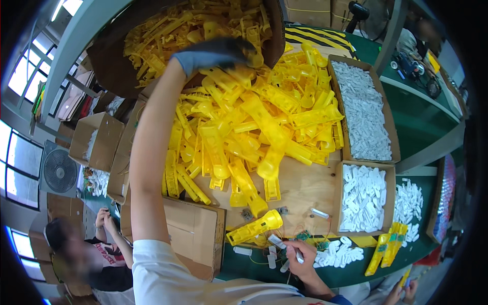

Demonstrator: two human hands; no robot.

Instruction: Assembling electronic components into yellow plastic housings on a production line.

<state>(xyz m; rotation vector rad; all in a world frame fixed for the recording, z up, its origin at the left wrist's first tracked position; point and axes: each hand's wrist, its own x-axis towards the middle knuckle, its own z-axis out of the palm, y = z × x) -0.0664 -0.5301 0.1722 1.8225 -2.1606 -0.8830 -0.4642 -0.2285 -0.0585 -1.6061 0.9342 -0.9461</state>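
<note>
A large heap of yellow plastic housings (269,122) covers the wooden board. My left hand (213,55), in a grey-blue and black glove, is stretched out over the far part of this heap, by the mouth of a tipped carton. Motion smears its fingers, so their grip cannot be made out. Low in the view, my right hand (303,258) is bare and closed on a small white plastic piece (299,255). Just beyond its fingertips lie a whitish block (277,241) with thin wires and a single yellow housing (254,227). A green circuit board (303,235) is beside them.
The tipped carton (109,63) holds more yellow parts. Open boxes of white pieces (363,198) and small clear-white parts (363,112) line the right. Loose white pieces (339,254) lie near my right hand. A flattened-looking carton (195,236) stands left. Co-workers sit at both sides.
</note>
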